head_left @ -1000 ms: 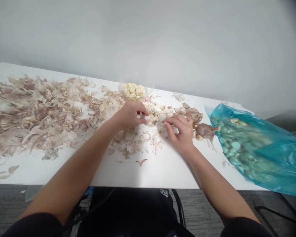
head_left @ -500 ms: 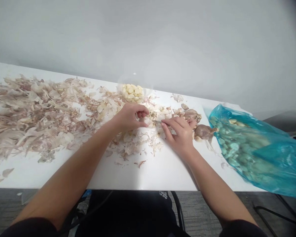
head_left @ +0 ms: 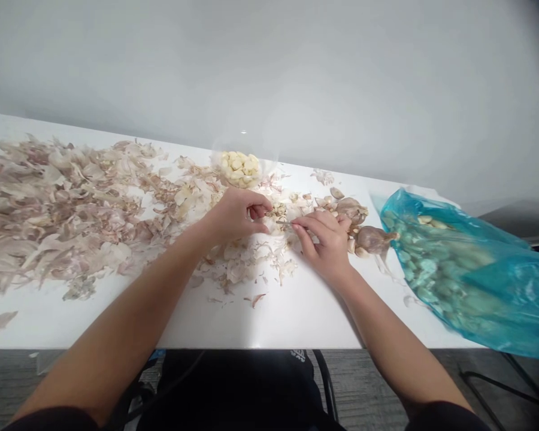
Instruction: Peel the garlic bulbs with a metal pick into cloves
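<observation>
My left hand [head_left: 239, 216] hovers over the scattered garlic skins, its fingers curled toward the thumb. Between the fingertips there seems to be a pale garlic clove [head_left: 266, 219], mostly lost against the skins behind. My right hand [head_left: 326, 239] pinches a slim metal tool [head_left: 284, 222], whose thin tip points left at the clove; its exact kind is too small to tell. Just behind my left hand stands a clear bowl [head_left: 266, 170] holding peeled garlic cloves [head_left: 240, 166]. Whole garlic bulbs [head_left: 372, 240] and loose unpeeled cloves [head_left: 336, 193] lie beside my right hand.
A wide heap of garlic skins [head_left: 67, 209] covers the left side of the white table [head_left: 291, 323]. On the right, a blue plastic bag [head_left: 467, 281] with many cloves inside reaches over the front edge. A grey wall [head_left: 269, 72] rises behind the table.
The metal tool's tip has shifted slightly left, along with my right hand. My left hand has barely moved, with its fingers still curled. The view has turned a little.
</observation>
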Motion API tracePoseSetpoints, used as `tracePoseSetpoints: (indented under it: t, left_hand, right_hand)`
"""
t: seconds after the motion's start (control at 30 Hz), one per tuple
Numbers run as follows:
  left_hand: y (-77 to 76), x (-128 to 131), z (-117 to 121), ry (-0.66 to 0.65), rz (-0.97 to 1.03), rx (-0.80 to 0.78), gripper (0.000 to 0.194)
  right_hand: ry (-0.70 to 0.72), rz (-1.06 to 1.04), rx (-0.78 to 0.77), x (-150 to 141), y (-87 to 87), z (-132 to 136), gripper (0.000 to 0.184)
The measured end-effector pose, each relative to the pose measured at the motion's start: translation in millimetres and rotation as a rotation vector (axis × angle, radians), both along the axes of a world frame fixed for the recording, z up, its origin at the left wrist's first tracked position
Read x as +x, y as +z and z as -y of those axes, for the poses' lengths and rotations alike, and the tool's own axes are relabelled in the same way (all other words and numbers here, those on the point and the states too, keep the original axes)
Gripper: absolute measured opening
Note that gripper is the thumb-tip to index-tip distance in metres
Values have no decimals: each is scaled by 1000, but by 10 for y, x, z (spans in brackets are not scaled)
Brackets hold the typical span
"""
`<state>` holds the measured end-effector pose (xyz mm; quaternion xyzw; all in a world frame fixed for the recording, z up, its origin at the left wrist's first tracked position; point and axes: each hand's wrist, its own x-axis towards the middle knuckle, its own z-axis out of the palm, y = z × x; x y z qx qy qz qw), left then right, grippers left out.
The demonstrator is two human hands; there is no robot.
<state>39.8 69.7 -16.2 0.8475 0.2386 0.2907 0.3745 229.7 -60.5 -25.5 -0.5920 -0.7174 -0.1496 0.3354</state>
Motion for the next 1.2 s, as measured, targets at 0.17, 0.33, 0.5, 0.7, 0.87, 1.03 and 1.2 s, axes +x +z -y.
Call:
tracePoseSetpoints:
  t: [0.17, 0.33, 0.5, 0.7, 0.87, 1.03, 1.2]
  left_hand:
    - [2, 29, 33, -5, -43, 20, 43]
    - [-54, 63, 14, 4, -50, 256, 62]
    - [-131, 83, -1, -23, -61, 272, 63]
    - [-109, 83, 25, -17, -87, 248, 58]
    - [-108, 89, 54, -2, -118, 269, 54]
    - [-81, 102, 132, 63, -188, 330, 52]
    - [-67, 92, 141, 27, -181, 296, 52]
  right_hand:
    - [-64, 32, 68, -32, 19, 20, 11]
    - [-106, 73, 28, -49, 4, 28, 10]
    - [-125, 114, 57, -53, 12, 34, 9]
    - [-118, 115, 68, -53, 32, 37, 8]
    - [-49, 57, -19, -37, 46, 31, 10]
    - [-77, 82, 49, -47, 78, 25, 7]
    - [-104, 185, 86, -75, 117, 44, 6]
